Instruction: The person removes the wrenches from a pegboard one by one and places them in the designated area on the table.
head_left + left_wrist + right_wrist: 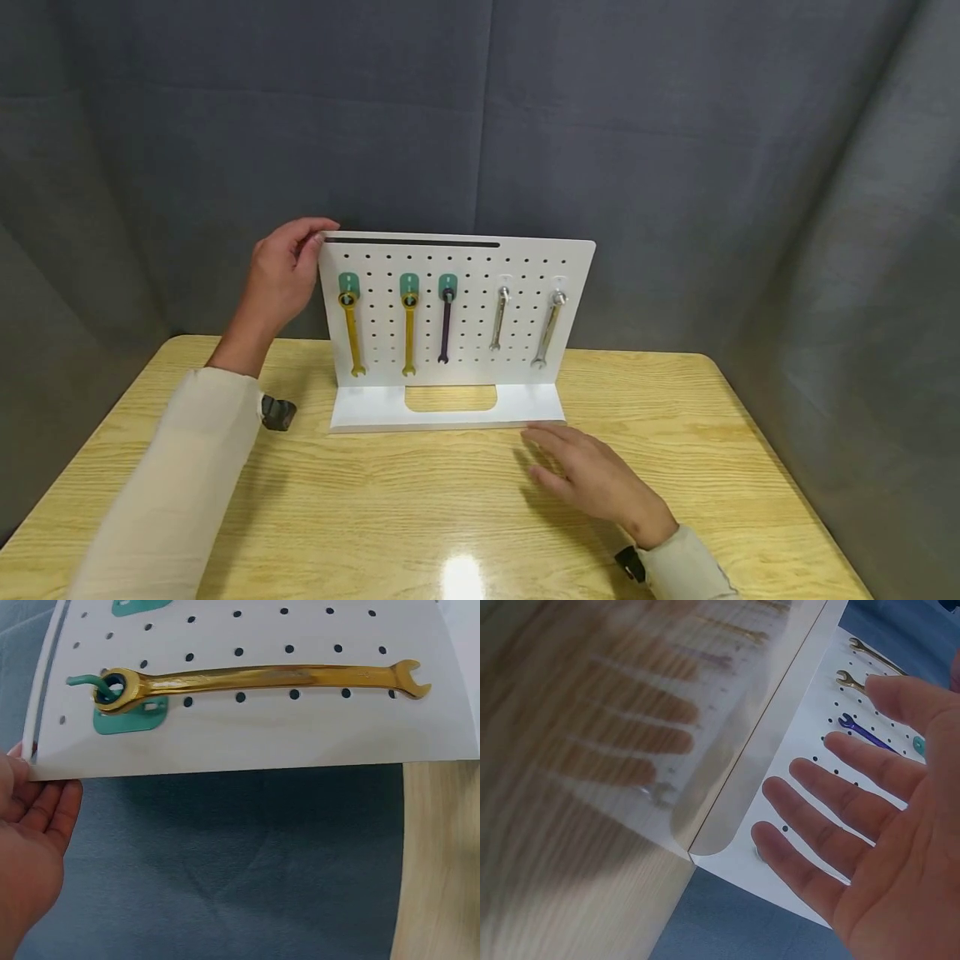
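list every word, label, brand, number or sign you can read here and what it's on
None can be read in any view.
Board: no lettering visible.
Gold wrench in the left wrist view: any marking is too blurred to read.
Other wrenches: too small to tell.

Dark grey curtains surround a glossy wooden table.

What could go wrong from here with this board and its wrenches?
The left grip pinches just one upper corner of the pegboard, so a pull might tip or twist it. The leftmost wrench hangs by its ring on a hook; a jolt could unseat it. The right grip, close to the base, might knock it.
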`<action>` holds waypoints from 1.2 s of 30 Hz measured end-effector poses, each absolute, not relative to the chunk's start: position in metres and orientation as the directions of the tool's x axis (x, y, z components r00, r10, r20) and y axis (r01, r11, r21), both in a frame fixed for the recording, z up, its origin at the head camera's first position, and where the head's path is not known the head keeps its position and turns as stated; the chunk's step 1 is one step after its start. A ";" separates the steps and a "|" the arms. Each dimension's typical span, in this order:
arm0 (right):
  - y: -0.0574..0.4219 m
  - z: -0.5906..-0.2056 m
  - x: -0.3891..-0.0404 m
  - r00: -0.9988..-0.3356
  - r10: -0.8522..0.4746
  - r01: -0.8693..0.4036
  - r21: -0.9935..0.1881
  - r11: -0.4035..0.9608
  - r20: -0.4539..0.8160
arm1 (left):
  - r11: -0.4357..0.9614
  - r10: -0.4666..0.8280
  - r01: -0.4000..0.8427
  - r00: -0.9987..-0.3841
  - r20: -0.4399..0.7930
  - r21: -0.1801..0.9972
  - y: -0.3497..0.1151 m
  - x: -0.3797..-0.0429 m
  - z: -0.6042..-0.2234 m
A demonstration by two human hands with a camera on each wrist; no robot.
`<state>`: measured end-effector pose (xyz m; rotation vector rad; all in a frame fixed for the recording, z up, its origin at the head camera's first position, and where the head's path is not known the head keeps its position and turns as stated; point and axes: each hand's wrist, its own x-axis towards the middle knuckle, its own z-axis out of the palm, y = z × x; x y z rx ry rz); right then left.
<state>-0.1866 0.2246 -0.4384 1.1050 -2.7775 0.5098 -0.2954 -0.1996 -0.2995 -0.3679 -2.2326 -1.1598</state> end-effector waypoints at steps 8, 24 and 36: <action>0.226 -0.440 -0.187 -0.744 -0.636 -0.665 -0.314 0.677 0.205 | 0.549 -0.079 0.449 -0.812 0.578 0.705 -0.198 -0.300 -0.308; 0.224 -0.434 -0.215 -0.841 -0.461 -0.539 -0.496 0.681 0.282 | 0.609 -0.123 0.436 -0.774 0.622 0.663 -0.189 -0.306 -0.312; 0.213 -0.426 -0.251 -0.912 -0.222 -0.408 -0.731 0.546 0.344 | 0.626 -0.115 0.415 -0.789 0.604 0.660 -0.190 -0.306 -0.310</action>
